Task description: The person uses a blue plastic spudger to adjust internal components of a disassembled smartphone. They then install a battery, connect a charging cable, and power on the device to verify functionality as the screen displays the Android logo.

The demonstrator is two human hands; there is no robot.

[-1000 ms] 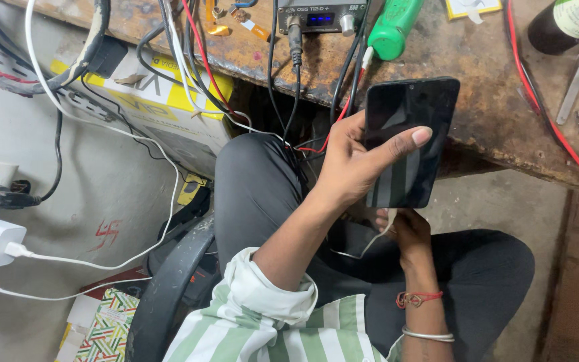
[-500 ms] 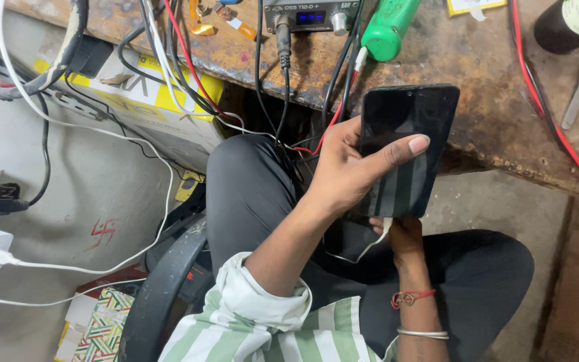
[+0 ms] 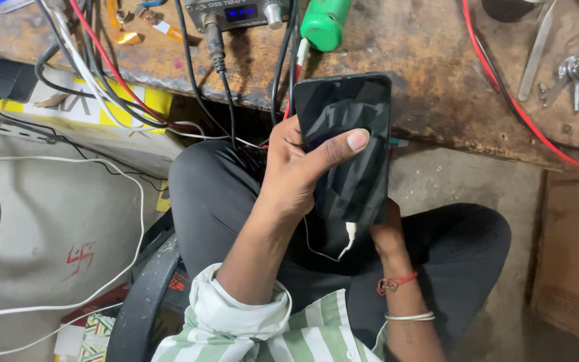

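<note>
Black phone (image 3: 350, 144) gripped by left hand (image 3: 296, 171), thumb across screen, right hand (image 3: 387, 231) cupping its lower end from beneath.

Dark blank phone screen (image 3: 346, 144) over bench front edge; small blue lit display (image 3: 240, 13) on grey unit at bench back edge; yellow-white box (image 3: 68, 100) under bench's left end; patterned carton (image 3: 95, 332) on floor.

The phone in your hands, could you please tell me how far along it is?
Done: a white cable is plugged into the phone. In hand: the left hand grips it, thumb across the dark screen; the right hand supports it underneath. Left: the screen shows nothing yet.
</note>
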